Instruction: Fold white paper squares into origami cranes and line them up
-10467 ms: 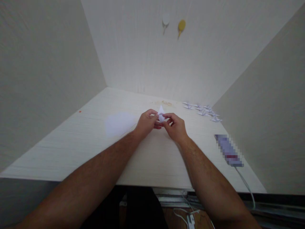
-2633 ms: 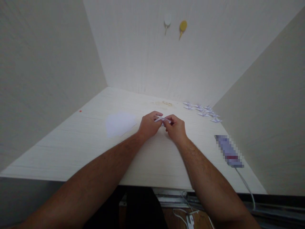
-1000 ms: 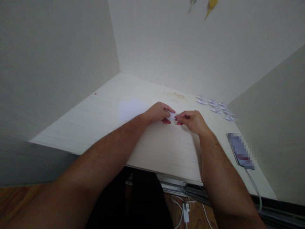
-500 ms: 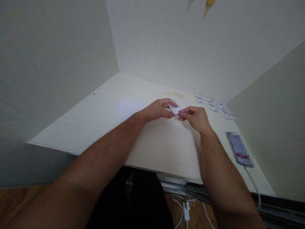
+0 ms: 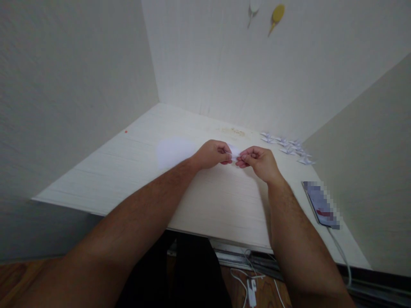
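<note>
A small folded piece of white paper (image 5: 234,152) is held just above the pale wooden desk (image 5: 205,201), near its middle. My left hand (image 5: 212,154) pinches its left side with curled fingers. My right hand (image 5: 258,160) pinches its right side, fingers also curled. Most of the paper is hidden between the fingertips. A flat white sheet (image 5: 173,152) lies on the desk just left of my left hand.
Several small folded paper figures (image 5: 287,145) lie in a row at the back right. A phone (image 5: 319,205) with a cable sits at the desk's right side. Walls close in on three sides. Two hooks (image 5: 272,17) hang on the back wall. Cables lie below the front edge.
Both hands have closed tighter on the folded paper, hiding more of it. The view tilted up slightly, so the wall hooks show more fully.
</note>
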`<state>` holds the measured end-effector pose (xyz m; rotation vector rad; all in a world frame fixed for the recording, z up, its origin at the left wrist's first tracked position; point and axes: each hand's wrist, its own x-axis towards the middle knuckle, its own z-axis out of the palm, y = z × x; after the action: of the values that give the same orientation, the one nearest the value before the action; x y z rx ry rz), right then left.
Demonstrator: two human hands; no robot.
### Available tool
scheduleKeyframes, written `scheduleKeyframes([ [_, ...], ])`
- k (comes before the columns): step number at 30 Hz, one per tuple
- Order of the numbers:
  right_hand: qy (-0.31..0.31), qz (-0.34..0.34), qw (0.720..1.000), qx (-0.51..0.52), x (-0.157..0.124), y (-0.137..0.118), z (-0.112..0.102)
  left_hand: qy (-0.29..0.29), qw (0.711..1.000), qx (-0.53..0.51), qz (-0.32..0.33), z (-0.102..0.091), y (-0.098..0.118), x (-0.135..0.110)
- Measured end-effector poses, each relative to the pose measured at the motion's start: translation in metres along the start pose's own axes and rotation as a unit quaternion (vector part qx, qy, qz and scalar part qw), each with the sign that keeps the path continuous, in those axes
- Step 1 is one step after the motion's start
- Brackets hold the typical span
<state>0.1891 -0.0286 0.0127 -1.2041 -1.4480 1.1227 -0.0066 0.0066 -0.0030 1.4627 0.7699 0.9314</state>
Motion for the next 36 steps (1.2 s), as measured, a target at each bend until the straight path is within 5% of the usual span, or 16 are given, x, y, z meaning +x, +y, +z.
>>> scheduleKeyframes([
  [14,0.007,-0.003,0.999,-0.051,-0.001,0.001,0.007,-0.007,0.998,-0.059,-0.018,0.004,-0.002,0.001],
  [27,0.077,-0.011,0.997,-0.028,0.001,0.002,0.015,0.105,0.993,0.029,0.047,0.005,-0.002,-0.001],
  [32,0.092,-0.025,0.991,-0.091,0.001,0.006,0.017,0.117,0.991,-0.059,0.027,0.01,0.003,-0.002],
  [36,0.086,-0.077,0.976,-0.186,0.0,0.013,0.018,0.13,0.991,-0.023,-0.018,0.012,0.006,-0.002],
])
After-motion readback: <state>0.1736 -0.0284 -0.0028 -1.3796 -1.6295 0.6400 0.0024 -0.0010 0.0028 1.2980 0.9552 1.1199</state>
